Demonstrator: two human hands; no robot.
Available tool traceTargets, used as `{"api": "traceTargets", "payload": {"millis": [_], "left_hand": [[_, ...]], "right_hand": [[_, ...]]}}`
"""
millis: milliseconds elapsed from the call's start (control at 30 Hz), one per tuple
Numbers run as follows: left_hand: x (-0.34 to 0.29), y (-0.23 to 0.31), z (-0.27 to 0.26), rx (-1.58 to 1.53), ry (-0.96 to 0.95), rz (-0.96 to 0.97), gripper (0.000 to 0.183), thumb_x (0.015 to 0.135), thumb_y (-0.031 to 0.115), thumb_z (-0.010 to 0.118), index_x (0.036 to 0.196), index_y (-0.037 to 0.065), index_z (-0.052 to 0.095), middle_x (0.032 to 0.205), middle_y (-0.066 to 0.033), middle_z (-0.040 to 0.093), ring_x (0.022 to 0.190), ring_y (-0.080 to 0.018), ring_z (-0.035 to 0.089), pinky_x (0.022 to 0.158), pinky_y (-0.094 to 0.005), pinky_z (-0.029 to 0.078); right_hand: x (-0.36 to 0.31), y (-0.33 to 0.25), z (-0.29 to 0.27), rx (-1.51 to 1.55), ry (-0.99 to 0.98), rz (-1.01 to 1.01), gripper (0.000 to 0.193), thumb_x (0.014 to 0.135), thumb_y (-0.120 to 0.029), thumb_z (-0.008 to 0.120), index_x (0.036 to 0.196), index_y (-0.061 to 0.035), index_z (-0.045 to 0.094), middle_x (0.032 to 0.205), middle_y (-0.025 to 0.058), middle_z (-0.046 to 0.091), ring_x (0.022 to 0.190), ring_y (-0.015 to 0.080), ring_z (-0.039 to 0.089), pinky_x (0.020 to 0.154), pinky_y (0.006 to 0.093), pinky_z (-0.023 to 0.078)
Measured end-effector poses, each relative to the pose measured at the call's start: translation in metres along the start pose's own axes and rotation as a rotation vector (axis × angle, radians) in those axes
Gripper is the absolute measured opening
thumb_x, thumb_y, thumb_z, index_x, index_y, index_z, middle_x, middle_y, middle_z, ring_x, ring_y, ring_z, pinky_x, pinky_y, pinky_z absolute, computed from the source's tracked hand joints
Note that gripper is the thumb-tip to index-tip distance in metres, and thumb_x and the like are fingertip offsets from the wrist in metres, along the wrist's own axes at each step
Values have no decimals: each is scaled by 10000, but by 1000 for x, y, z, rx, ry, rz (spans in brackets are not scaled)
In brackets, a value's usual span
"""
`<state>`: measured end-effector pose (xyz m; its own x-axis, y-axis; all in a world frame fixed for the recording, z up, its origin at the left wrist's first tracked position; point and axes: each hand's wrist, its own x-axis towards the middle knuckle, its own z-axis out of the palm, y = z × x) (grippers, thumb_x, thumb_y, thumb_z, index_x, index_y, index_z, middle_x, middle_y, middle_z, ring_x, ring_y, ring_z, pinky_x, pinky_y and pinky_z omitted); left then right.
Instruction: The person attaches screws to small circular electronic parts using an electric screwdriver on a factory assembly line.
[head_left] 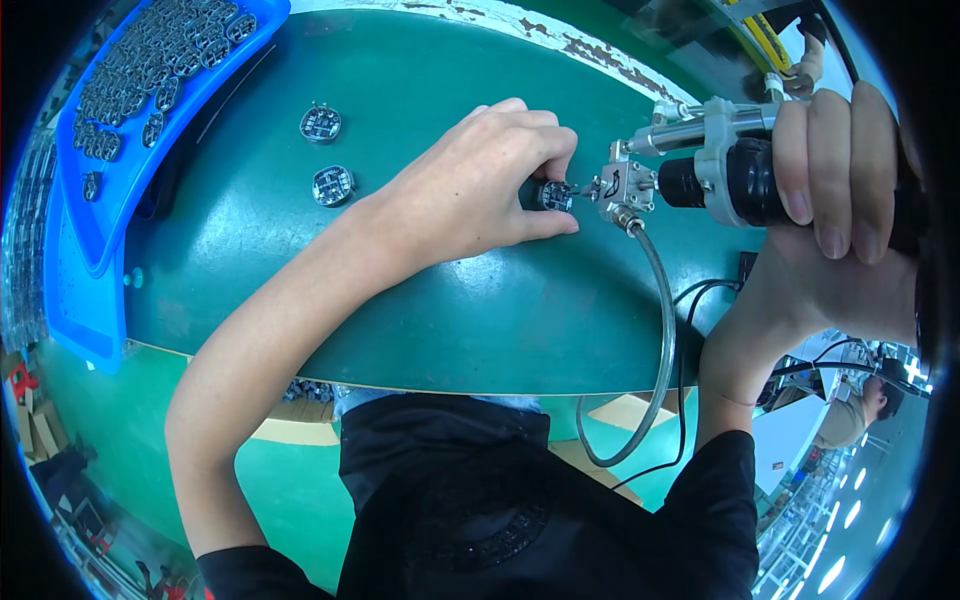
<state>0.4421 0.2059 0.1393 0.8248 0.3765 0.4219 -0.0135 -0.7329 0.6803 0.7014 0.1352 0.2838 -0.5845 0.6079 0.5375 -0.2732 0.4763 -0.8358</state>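
Between thumb and fingers, my left hand (500,180) pinches a small round electronic part (553,195) with a dark rim and a circuit face. My right hand (840,190) is wrapped round the black body of a powered screwdriver (752,180) with a metal head block. The tool's thin tip points left and meets or nearly meets the part; contact is too small to tell. Two similar round parts, one farther (320,123) and one nearer (333,186), lie on the green table left of my left hand.
A blue tray (72,215) at the far left holds many similar parts, with another blue tray (85,320) beneath it. A clear hose (668,330) and black cables hang from the table's right side. People are at the right edge.
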Motion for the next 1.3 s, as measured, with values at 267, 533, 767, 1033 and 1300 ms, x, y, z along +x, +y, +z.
{"api": "traceTargets", "payload": {"millis": [267,533,767,1033,1300], "left_hand": [[2,-4,3,-13,10,9,370,750,162,872,832,30,536,832,-95,591,830,-299,552,764,-401,467],[4,-6,3,-11,-1,52,364,769,286,855,834,43,592,867,-125,634,911,-342,606,829,-431,496],[-7,10,-7,36,-83,-34,429,773,347,869,968,40,642,979,-114,660,1020,-332,585,907,-438,476],[-77,21,-141,593,511,-74,271,826,250,825,1014,83,722,1034,-82,703,1015,-309,635,928,-424,496],[-175,2,-241,1003,517,-671,599,755,243,863,1310,161,653,1131,-74,724,1082,-312,609,963,-436,499]], "right_hand": [[-1,1,-17,12,-107,6,251,981,-334,700,999,-114,579,890,-42,587,789,60,594,782,240,470],[51,13,73,-127,570,86,317,1057,-390,456,964,-88,445,557,-48,422,447,59,401,514,228,380],[14,-48,61,-144,641,-170,300,1016,-356,506,961,-64,468,548,-35,397,436,64,360,478,219,325],[6,-55,65,-337,577,-189,300,1087,-365,393,987,-84,431,554,-23,406,419,61,370,474,219,378],[12,-45,56,-238,572,-191,313,1103,-354,361,984,-77,445,553,-11,391,418,73,354,459,228,367]]}}
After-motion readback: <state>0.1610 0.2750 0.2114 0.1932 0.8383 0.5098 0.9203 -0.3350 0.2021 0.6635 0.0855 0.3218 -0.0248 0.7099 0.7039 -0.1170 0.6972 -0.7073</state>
